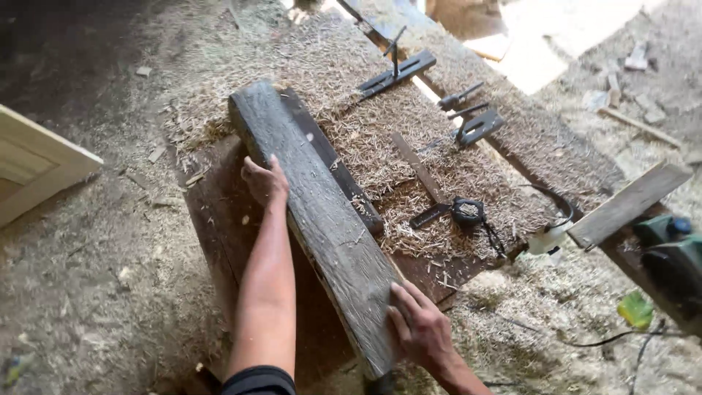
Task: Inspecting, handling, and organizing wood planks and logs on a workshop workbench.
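A long, weathered grey plank [318, 219] is held between both hands, laid slantwise across a dark workbench [216, 212] strewn with wood shavings [365, 95]. The left hand [265, 181] is pressed against the plank's left edge about midway along, fingers curled onto the wood. The right hand [418, 328] is spread flat over the near end, fingers wrapped on the right edge. Under the plank, on the side away from the left hand, a second dark board [344, 175] is partly covered. Beyond the right hand a tape measure [468, 211] is seen on the shavings, and farther off a black metal bracket [397, 73]. Well to the right of the right hand, a green power tool [673, 252] is parked beside a pale offcut [629, 203].
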